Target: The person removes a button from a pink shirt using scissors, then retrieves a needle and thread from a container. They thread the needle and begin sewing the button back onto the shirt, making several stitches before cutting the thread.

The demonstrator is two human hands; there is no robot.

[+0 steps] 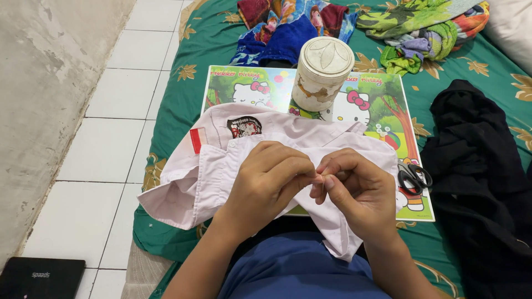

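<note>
Both hands pinch together over a pale pink cotton shirt (233,166) lying across the person's lap at the near edge of the bed. The left hand (271,180) grips a fold of cloth, and the right hand (354,188) meets it fingertip to fingertip, perhaps on something too small to see. Black-handled scissors (413,178) lie just right of the right hand.

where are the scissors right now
In the head view, the black scissors lie on the cartoon board's right edge, between the right hand and black garment.

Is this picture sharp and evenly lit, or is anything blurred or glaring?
Head view: soft, even light, no glare; both hands, left hand and right hand, and the white shirt look sharp; the black garment loses detail in darkness.
</note>
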